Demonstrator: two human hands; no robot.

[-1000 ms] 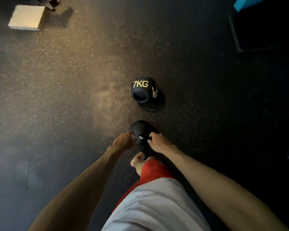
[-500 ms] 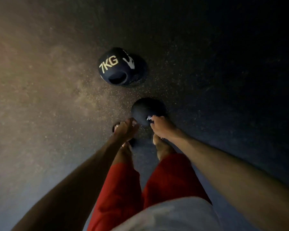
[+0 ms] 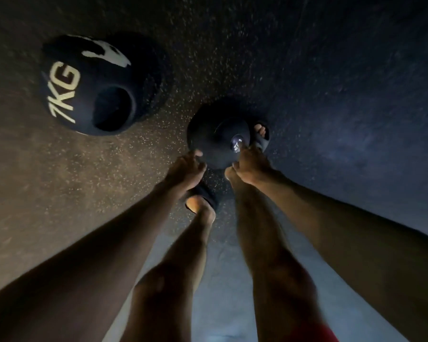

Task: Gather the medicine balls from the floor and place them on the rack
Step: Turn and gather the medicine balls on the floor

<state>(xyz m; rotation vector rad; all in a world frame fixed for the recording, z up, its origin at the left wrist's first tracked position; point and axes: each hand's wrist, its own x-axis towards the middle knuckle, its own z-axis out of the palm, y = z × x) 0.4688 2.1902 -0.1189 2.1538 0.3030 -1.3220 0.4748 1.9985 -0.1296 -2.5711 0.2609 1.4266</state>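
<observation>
Gripping the small medicine ball (image 3: 215, 129) at frame centre with left hand (image 3: 187, 169) and right hand (image 3: 251, 166) curled on its sides; next, probably a steady lift, leaving the 7KG ball (image 3: 89, 87) upper left.

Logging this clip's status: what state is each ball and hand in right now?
7KG ball: resting on the floor, untouched.
small ball: held between both hands; whether lifted is unclear.
left hand: grips the small ball's left side.
right hand: grips its right side.
</observation>
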